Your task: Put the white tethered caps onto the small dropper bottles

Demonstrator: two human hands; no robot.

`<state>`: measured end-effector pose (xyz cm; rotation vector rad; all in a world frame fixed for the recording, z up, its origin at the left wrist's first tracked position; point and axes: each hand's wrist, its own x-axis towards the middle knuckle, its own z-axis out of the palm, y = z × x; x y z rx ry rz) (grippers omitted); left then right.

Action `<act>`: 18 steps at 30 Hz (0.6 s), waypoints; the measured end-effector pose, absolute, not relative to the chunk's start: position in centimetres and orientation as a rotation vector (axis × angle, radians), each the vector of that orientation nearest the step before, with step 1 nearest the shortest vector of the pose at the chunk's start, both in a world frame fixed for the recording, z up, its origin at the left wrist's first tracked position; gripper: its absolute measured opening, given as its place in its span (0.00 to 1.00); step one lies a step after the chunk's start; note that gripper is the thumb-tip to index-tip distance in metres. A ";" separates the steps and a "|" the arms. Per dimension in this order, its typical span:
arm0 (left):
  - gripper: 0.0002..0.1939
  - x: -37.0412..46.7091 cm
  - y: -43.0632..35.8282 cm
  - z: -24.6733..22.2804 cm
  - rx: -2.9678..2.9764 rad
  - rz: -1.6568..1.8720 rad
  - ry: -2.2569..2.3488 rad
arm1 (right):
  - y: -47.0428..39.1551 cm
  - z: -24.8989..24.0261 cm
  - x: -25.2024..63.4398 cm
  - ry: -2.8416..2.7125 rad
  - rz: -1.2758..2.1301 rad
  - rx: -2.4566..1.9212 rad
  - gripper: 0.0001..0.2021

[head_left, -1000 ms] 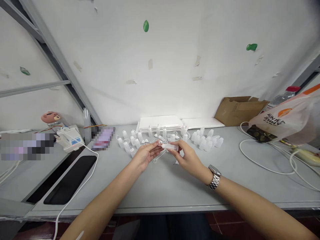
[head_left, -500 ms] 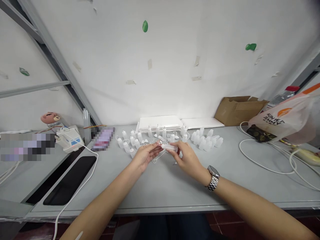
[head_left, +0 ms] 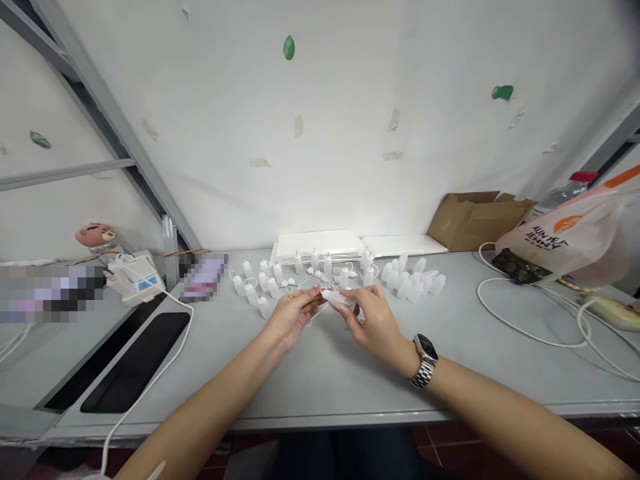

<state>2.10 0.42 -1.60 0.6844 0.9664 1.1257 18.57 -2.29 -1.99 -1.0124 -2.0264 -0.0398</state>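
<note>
A small translucent bottle (head_left: 342,301) lies tilted between my two hands, over the middle of the grey desk. My right hand (head_left: 374,319) grips its body between thumb and fingers. At the bottle's neck end, my left hand (head_left: 295,315) has its fingers pinched together; what they hold is too small to make out. Behind and left of the hands stand several capped bottles (head_left: 263,307) with thin tips and ring straps. A cluster of bottles without such caps (head_left: 414,288) sits to the right. Small white caps with straps lie just beyond my fingers, partly hidden.
White sheets (head_left: 320,245) are stacked against the wall. A cardboard box (head_left: 475,220), a plastic bag (head_left: 565,233) and looped white cable occupy the right. At left are a black phone-like slab (head_left: 136,362), a white device (head_left: 134,277) and a cable running to the desk's front edge (head_left: 350,421).
The bottle between my hands has tilted more, its right end lower. My left fingers have drawn closer together near its neck. The camera view has shifted slightly.
</note>
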 end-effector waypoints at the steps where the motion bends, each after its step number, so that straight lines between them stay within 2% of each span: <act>1: 0.11 2.1 0.4 -1.5 0.688 1.125 0.954 | -2.4 -2.0 18.5 -2.016 -0.043 -1.000 0.08; 6: 0.11 2.2 0.4 -1.4 0.707 1.112 0.928 | -2.3 -2.2 18.4 -1.993 -0.019 -1.001 0.09; 12: 0.12 2.0 0.8 -1.1 0.722 1.193 0.923 | -1.4 -2.2 18.5 -1.987 0.215 -1.163 0.10; 18: 0.14 1.5 0.9 -0.4 0.870 1.207 1.014 | -0.4 -1.6 19.3 -1.946 0.243 -1.063 0.08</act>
